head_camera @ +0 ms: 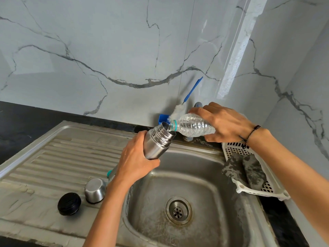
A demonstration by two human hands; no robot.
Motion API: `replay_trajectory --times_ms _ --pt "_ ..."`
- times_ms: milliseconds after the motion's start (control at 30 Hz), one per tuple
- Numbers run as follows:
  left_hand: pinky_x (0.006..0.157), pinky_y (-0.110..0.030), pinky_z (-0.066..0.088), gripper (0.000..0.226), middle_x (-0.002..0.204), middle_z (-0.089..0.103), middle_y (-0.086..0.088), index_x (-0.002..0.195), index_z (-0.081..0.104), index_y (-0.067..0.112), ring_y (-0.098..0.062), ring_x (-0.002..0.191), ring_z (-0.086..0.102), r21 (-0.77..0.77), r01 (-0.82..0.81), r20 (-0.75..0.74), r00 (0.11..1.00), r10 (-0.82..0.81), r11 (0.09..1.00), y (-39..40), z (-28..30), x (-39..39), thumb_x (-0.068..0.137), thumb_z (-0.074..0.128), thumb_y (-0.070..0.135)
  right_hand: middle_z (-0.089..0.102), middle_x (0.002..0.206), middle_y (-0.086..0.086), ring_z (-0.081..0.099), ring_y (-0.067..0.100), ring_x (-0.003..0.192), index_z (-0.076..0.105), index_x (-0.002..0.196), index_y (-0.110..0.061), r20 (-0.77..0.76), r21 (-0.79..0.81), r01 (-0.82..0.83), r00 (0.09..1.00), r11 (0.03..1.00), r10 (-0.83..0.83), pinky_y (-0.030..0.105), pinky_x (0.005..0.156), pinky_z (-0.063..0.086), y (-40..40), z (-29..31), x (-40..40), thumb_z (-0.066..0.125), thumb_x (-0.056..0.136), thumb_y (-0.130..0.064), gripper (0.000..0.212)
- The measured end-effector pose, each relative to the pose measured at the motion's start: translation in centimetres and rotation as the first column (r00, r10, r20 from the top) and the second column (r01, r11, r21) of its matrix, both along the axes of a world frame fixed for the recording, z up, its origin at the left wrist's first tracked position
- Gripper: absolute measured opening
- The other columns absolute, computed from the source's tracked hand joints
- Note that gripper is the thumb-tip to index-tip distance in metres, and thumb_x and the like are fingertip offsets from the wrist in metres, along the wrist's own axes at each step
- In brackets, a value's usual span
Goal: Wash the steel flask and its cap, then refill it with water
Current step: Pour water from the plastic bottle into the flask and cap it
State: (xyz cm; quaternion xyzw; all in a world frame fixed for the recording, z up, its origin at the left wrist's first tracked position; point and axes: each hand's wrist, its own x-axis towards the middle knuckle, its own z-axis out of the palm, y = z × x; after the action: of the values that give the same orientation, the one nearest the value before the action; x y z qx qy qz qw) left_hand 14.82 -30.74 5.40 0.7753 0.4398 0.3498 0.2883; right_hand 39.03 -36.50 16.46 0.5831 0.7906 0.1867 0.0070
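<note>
Over the sink (204, 157), your left hand (137, 157) grips the tilted flask (156, 141); your right hand (226, 122) grips a bottle (192, 126), its mouth at the flask's opening.

Home kitchen, steel sink (210, 157) with ribbed drainboard (58, 157), marble-look wall tiles (106, 41) at 12 o'clock, dark countertop (21, 118)

Grey-veined marble wall (106, 50), dark countertop (26, 122), steel sink (204, 166), bright daylight
</note>
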Motion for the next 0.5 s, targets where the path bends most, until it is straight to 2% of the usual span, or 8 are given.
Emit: replay_trajectory --times_ms 100,500 --pt "0.084 -0.043 0.048 0.080 0.115 0.056 0.002 0.128 0.042 0.024 -0.021 0.099 0.054 0.003 0.002 0.006 1.000 -0.002 1.000 0.13 0.03 -0.06 0.059 0.081 0.020 0.055 0.108 0.014 0.048 0.027 0.100 0.030 0.143 -0.014 0.011 0.000 0.006 1.000 1.000 -0.006 0.038 0.076 0.047 0.04 0.11 -0.10 0.074 0.074 -0.036 0.084" --pt "0.081 -0.041 0.049 0.079 0.113 0.056 0.004 0.126 0.042 0.024 -0.020 0.096 0.055 0.007 0.013 0.011 1.000 -0.013 1.000 0.79 0.05 -0.43 0.058 0.082 0.020 0.055 0.110 0.014 0.048 0.028 0.103 0.030 0.143 -0.014 0.021 0.002 0.005 1.000 1.000 -0.005 0.039 0.076 0.047 0.47 -0.01 -0.35 0.073 0.074 -0.036 0.084"
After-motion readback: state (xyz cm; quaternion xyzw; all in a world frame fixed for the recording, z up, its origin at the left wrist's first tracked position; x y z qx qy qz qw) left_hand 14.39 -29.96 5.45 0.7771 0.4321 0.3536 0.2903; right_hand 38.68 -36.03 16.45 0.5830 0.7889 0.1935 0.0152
